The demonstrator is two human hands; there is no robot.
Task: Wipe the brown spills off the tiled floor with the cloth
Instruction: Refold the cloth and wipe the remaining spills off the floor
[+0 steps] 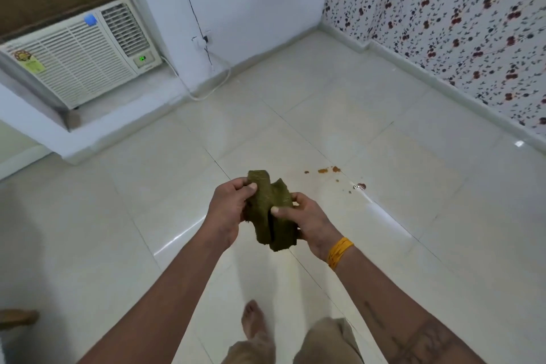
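Observation:
I hold a bunched olive-green cloth (270,210) in front of me, well above the floor. My left hand (229,210) grips its upper left part, thumb on top. My right hand (310,221) pinches its right side, thumb pressed on the fabric; a yellow band circles that wrist. Brown-orange spills (328,170) lie on the cream tiled floor (399,174) just beyond and right of the cloth. Smaller brown spots (361,186) and a wet drop trail off to the right.
A window air conditioner (76,59) sits low in the wall at the left, with a white cable (206,89) looping down onto the floor. Flowered wallpaper (458,23) covers the right wall. My bare foot (254,322) and trouser legs show at the bottom.

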